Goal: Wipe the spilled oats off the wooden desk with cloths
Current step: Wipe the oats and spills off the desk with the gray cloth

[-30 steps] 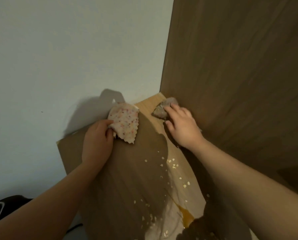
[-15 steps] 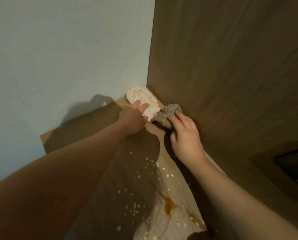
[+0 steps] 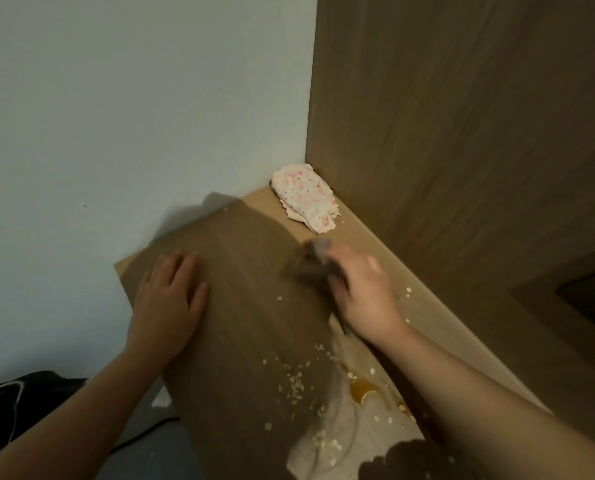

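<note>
- Oats (image 3: 296, 379): scattered loose on the wooden surface (image 3: 247, 271), thickest just left of the amber puddle (image 3: 361, 389), with stray flakes beyond it and nearer the camera. Not yet gathered into any pile.
- Right hand (image 3: 365, 292): beyond the amber puddle, fingers curled down over a bunched grey cloth (image 3: 315, 263). Too blurred to read the exact grip. Bunched probably to make a thick pad for dragging flakes along.
- Left hand (image 3: 167, 299): well to the left of the puddle, flat on the wood, fingers straight and spread, holding nothing. Likely planted there as a brace while leaning in.
- Speckled cloth (image 3: 304, 197): far beyond the puddle, lying loose in the corner against the wooden panel (image 3: 462, 133), touched by neither hand. Seemingly parked clear of the sweep.
- Hands well apart, one on each side of the spill.
- Judged stage: early in the wipe, most flakes untouched. Risk of smearing the sticky puddle through them.
</note>
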